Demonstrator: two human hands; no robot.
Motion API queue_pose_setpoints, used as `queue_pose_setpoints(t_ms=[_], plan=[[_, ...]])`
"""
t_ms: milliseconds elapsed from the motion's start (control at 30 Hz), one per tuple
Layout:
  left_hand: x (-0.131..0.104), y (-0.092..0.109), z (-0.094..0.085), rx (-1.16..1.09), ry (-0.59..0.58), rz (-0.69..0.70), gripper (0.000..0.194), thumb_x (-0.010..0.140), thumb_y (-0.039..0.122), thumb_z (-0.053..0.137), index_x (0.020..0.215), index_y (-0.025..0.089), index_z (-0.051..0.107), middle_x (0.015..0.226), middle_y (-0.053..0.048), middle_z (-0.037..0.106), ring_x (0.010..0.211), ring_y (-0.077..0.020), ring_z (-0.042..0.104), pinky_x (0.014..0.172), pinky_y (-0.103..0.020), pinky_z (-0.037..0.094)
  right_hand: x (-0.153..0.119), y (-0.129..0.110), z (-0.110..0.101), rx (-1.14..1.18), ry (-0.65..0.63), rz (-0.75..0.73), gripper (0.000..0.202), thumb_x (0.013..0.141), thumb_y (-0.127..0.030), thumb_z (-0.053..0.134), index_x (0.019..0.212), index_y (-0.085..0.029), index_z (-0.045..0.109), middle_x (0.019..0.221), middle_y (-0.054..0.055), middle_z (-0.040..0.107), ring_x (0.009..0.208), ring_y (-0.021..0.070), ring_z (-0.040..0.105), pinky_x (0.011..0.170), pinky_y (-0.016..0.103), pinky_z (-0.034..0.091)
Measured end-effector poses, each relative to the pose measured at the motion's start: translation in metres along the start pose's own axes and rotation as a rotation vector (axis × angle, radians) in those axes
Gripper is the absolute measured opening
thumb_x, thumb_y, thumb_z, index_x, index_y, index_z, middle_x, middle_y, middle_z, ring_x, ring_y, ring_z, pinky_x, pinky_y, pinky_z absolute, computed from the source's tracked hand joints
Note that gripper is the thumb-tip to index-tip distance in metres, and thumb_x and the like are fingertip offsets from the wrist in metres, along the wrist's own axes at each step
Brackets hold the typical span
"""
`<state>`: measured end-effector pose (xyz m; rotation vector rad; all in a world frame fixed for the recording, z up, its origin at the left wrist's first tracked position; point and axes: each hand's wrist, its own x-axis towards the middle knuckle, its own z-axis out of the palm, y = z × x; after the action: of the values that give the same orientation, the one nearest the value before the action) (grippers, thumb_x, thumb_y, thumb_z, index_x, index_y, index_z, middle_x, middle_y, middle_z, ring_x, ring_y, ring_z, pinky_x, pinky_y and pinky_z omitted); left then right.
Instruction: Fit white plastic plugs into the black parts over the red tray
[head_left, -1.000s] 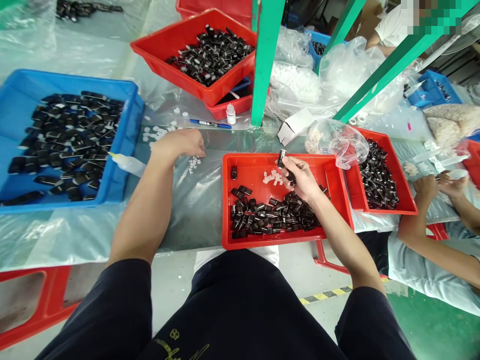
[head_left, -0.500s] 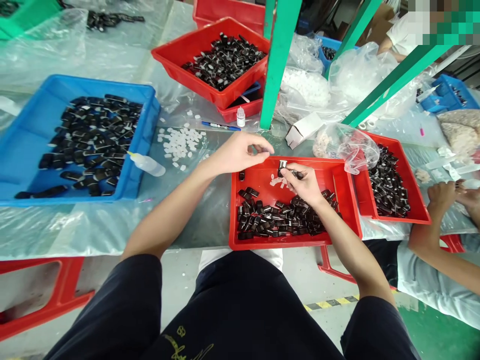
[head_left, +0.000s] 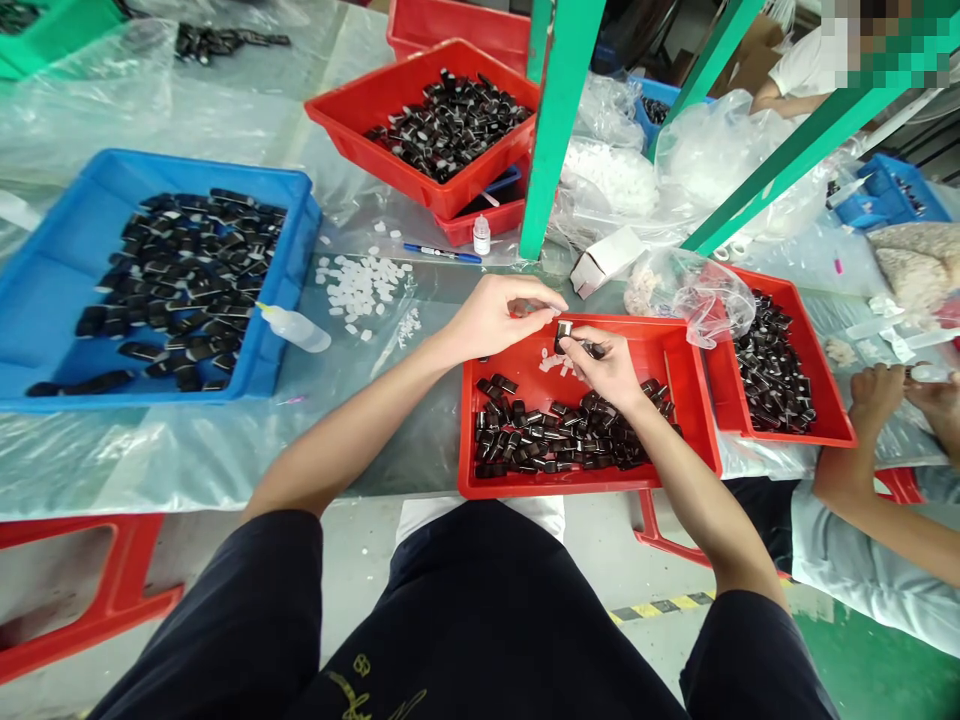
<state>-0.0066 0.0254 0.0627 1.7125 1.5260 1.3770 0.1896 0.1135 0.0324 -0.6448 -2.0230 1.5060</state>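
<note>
My right hand [head_left: 604,368] is closed on a small black part [head_left: 562,338] with a shiny, pale top, held above the red tray [head_left: 589,490]. To its left, my left hand [head_left: 499,318] is closed in a pinch, thumb and forefinger just short of the black part. Something tiny and pale may sit at those fingertips, but it is too small to name. Many similar black parts [head_left: 555,430] lie in the front half of the tray. A few white pieces [head_left: 555,361] rest on the tray floor under my right hand.
White pads [head_left: 364,288] and clear bits [head_left: 409,327] lie left of the tray. A squeeze bottle [head_left: 298,329] leans by the blue tray [head_left: 247,385]. Behind are a pen [head_left: 442,253], small bottle [head_left: 481,235] and green post [head_left: 555,140]. A co-worker's hands [head_left: 877,390] are at right.
My left hand has moved right and slightly down, bringing its fingertips close to the black part. This uncovers the clear bits on the table. My right hand stays nearly where it was.
</note>
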Motion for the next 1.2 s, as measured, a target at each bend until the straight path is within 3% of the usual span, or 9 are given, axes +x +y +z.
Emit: queue_pose_setpoints(t_ms=[333, 700, 1000, 1200], plan=[[0.0, -0.003, -0.001, -0.016, -0.031, -0.036, 0.021, 0.089, 0.033, 0.07, 0.098, 0.017, 0.079, 0.097, -0.008, 0.081, 0.089, -0.0187, 0.075, 0.084, -0.03, 0.06, -0.001, 0.003, -0.001, -0.05, -0.01, -0.029, 0.043, 0.088, -0.062, 0.073, 0.081, -0.02, 0.069, 0.058, -0.003, 0.059, 0.05, 0.0099, 0.052, 0.05, 0.023, 0.042], [0.0, -0.005, -0.001, 0.173, -0.027, 0.016, 0.025, 0.094, 0.039, 0.064, 0.091, 0.021, 0.081, 0.093, -0.005, 0.081, 0.081, -0.0182, 0.072, 0.081, -0.032, 0.057, -0.002, 0.008, -0.003, -0.114, -0.077, -0.094, 0.032, 0.094, -0.052, 0.07, 0.089, -0.021, 0.076, 0.082, 0.003, 0.077, 0.075, 0.017, 0.069, 0.075, 0.03, 0.055], [0.0, 0.001, -0.013, 0.197, -0.163, 0.022, 0.023, 0.094, 0.039, 0.063, 0.091, 0.022, 0.078, 0.093, -0.006, 0.08, 0.08, -0.0174, 0.07, 0.078, -0.031, 0.053, -0.004, 0.007, -0.005, -0.151, -0.131, -0.111, 0.031, 0.096, -0.05, 0.067, 0.089, -0.021, 0.076, 0.089, 0.004, 0.078, 0.084, 0.0185, 0.071, 0.087, 0.033, 0.056], [0.002, 0.006, -0.024, 0.231, -0.319, 0.049, 0.025, 0.096, 0.038, 0.056, 0.09, 0.023, 0.076, 0.092, -0.005, 0.078, 0.08, -0.018, 0.068, 0.077, -0.033, 0.05, -0.003, 0.006, -0.005, -0.174, -0.166, -0.116, 0.028, 0.096, -0.048, 0.068, 0.091, -0.021, 0.077, 0.091, 0.004, 0.078, 0.084, 0.0188, 0.07, 0.086, 0.033, 0.056]])
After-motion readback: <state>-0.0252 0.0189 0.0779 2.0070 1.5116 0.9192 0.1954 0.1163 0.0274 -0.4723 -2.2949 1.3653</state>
